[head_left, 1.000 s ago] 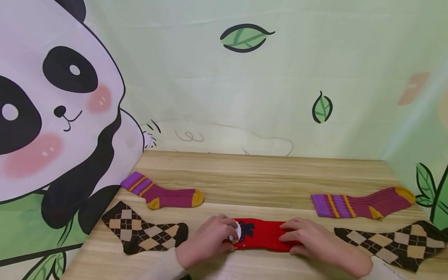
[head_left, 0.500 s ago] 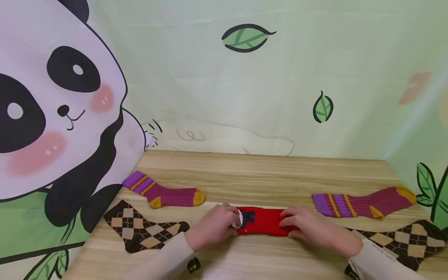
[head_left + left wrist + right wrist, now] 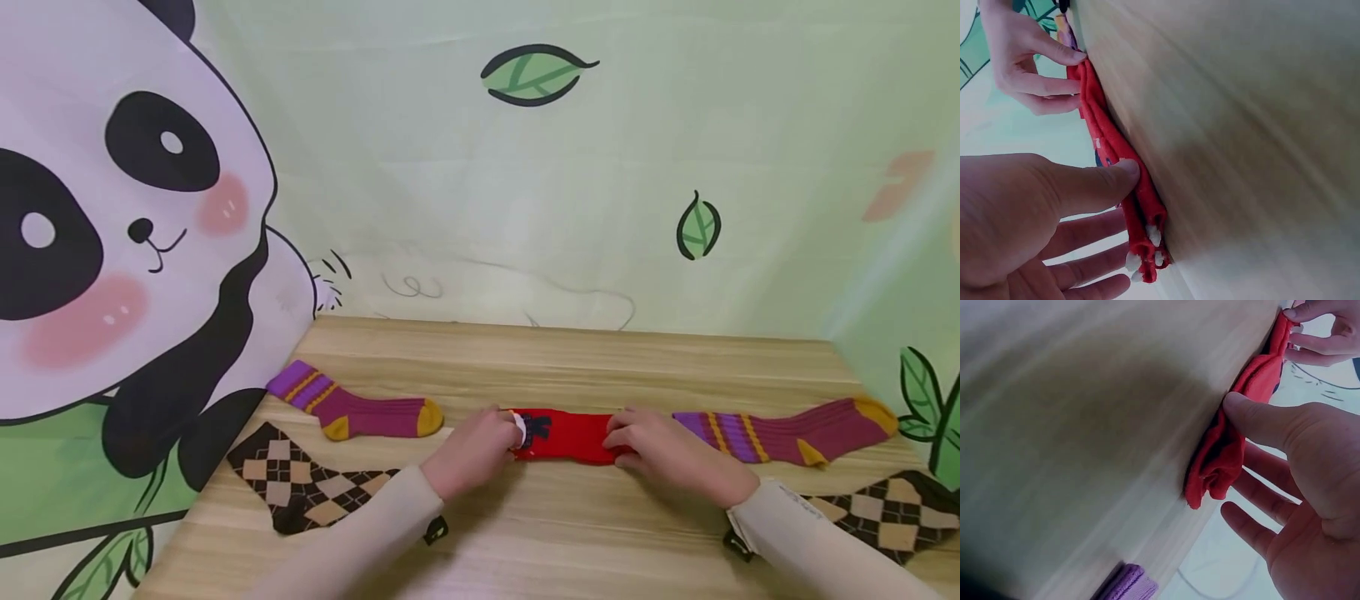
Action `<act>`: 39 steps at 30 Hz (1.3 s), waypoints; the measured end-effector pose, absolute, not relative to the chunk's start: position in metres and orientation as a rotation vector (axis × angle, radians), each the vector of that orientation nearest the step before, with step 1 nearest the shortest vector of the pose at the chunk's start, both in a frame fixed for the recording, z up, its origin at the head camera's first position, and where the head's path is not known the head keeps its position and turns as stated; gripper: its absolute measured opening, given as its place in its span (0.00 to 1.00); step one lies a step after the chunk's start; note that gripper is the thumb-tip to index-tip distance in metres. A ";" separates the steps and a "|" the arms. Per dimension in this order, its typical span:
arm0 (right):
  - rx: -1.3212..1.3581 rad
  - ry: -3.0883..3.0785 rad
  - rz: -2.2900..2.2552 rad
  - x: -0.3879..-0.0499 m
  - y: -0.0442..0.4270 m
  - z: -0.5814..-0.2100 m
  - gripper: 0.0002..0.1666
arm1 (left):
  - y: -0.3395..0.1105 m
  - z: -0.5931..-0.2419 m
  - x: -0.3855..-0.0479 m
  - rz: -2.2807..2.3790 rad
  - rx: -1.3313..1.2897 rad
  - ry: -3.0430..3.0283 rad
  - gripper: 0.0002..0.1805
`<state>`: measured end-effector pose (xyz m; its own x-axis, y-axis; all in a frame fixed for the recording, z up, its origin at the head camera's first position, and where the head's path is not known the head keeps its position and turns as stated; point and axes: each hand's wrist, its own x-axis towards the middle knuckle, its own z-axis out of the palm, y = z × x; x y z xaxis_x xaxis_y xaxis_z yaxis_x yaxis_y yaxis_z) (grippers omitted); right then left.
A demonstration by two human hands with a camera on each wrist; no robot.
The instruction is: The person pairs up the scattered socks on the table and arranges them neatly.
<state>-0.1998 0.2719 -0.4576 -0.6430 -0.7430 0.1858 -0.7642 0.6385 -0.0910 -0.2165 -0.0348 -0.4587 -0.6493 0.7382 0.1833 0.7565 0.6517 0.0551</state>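
Observation:
A folded red sock (image 3: 576, 438) with a white and dark blue figure lies flat at the middle of the wooden table. My left hand (image 3: 474, 454) pinches its left end, thumb on the near edge and fingers on the far side. At the other end my right hand (image 3: 675, 460) holds it the same way. In the left wrist view the red sock (image 3: 1100, 119) shows stacked layers, with small white bits at its end. The layers of the red sock (image 3: 1229, 450) also show past my thumb in the right wrist view.
Purple-and-maroon socks lie at the back, one left (image 3: 375, 415) and one right (image 3: 787, 433). Argyle socks sit in front of them, left (image 3: 300, 479) and right (image 3: 892, 512), each partly behind a sleeve. A printed panda cloth (image 3: 187, 250) walls the table's left and back.
Both hands have slid the red sock away from me, toward the back of the table, keeping hold of its two ends. The other socks stay where they were.

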 end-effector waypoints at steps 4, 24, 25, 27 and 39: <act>1.258 -2.690 0.215 -0.210 0.272 -0.460 0.09 | -0.030 -0.458 -0.225 -0.152 -1.226 -2.709 0.07; 1.180 -2.676 0.203 -0.258 0.268 -0.468 0.10 | -0.009 -0.465 -0.272 -0.056 -1.087 -2.765 0.09; 1.168 -2.681 0.199 -0.260 0.268 -0.469 0.10 | -0.009 -0.466 -0.275 -0.041 -1.080 -2.762 0.09; 1.138 -2.697 0.206 -0.265 0.268 -0.470 0.09 | -0.007 -0.467 -0.280 -0.034 -1.063 -2.764 0.08; 1.032 -2.716 0.270 -0.285 0.270 -0.473 0.08 | -0.004 -0.470 -0.300 -0.006 -0.948 -2.775 0.08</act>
